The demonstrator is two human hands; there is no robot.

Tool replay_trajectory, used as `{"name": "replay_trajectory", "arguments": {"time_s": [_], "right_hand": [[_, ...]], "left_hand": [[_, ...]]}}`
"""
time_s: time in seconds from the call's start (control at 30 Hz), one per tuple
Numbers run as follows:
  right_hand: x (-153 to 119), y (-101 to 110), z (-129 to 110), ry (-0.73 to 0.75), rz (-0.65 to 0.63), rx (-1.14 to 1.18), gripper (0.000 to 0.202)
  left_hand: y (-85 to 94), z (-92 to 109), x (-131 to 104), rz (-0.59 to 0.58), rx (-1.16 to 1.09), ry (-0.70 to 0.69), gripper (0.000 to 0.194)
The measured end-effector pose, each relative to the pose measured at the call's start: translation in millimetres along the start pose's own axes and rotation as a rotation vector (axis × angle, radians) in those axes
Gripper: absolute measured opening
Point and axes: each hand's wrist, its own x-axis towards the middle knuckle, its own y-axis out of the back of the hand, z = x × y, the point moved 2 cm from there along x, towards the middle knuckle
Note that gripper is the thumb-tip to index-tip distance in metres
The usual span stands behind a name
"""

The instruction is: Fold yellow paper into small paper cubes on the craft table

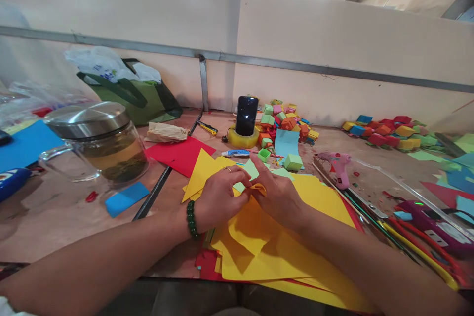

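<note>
Paper (254,224) yellow, curled, btwn L hand (218,195), R hand (283,198).

I am in a place for making crafts, maybe a workshop, because around the black phone (246,115) I see little paper boxes (289,121) behind and beside it, yellow paper (274,256) in front, and a pink glue gun (338,168) to its right.

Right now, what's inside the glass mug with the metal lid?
The glass mug holds amber liquid, with dark leafy bits settled at the bottom. The metal lid covers the top, hiding the liquid's surface from above.
</note>
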Motion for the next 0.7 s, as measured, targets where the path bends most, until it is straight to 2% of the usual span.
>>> {"name": "replay_trajectory", "arguments": {"time_s": [0.2, 0.4, 0.57, 0.7], "right_hand": [[1, 2, 5, -0.034, -0.033, 0.044, 0.076], [7, 16, 5, -0.03, -0.056, 0.352, 0.064], [6, 11, 4, -0.058, -0.072, 0.523, 0.053], [7, 13, 2, -0.144, -0.019, 0.721, 0.047]], "left_hand": [[-0.5, -6, 2, -0.024, 0.035, -0.005, 0.014], [-3.1, -16, 3, -0.03, -0.018, 0.031, 0.012], [-2.9, -14, 3, -0.068, -0.098, 0.028, 0.014], [-1.7, -11, 5, -0.089, -0.14, 0.007, 0.013]]}}
